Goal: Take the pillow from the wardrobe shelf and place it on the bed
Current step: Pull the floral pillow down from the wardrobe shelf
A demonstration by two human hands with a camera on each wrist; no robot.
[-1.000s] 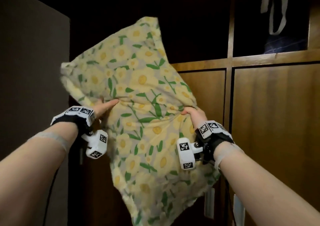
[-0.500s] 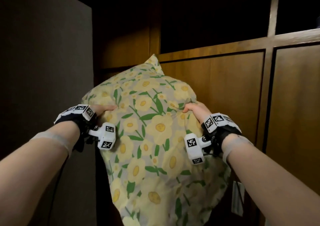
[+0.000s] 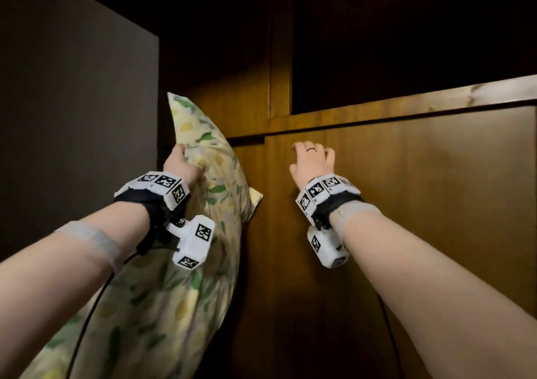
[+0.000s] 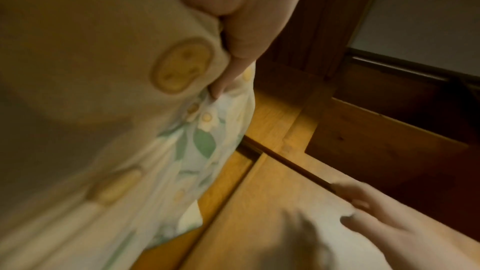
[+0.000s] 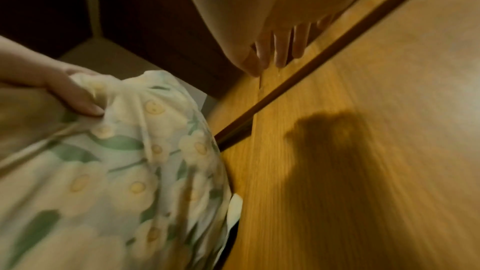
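Note:
The pillow point(image 3: 162, 306), yellow-flowered with green leaves, hangs edge-on at the left in front of the wardrobe. My left hand point(image 3: 181, 161) grips a bunch of its fabric near the top corner. The left wrist view shows the fingers point(image 4: 233, 52) curled into the pillow point(image 4: 103, 110). In the right wrist view the left hand point(image 5: 75, 93) pinches the gathered cloth of the pillow point(image 5: 135, 171). My right hand point(image 3: 315, 155) holds nothing. Its fingers point(image 5: 280, 52) are relaxed, close to the wooden wardrobe door point(image 3: 406, 204); contact cannot be told.
Above the closed wooden doors the upper wardrobe shelf point(image 3: 406, 44) is open and dark. A grey panel point(image 3: 72, 117) stands upright at the left, right beside the pillow. A wooden rail point(image 3: 377, 111) runs between the shelf and the doors.
My right hand has let go of the pillow and moved right, up to the wardrobe door. The pillow has swung left and edge-on, now hanging from my left hand alone.

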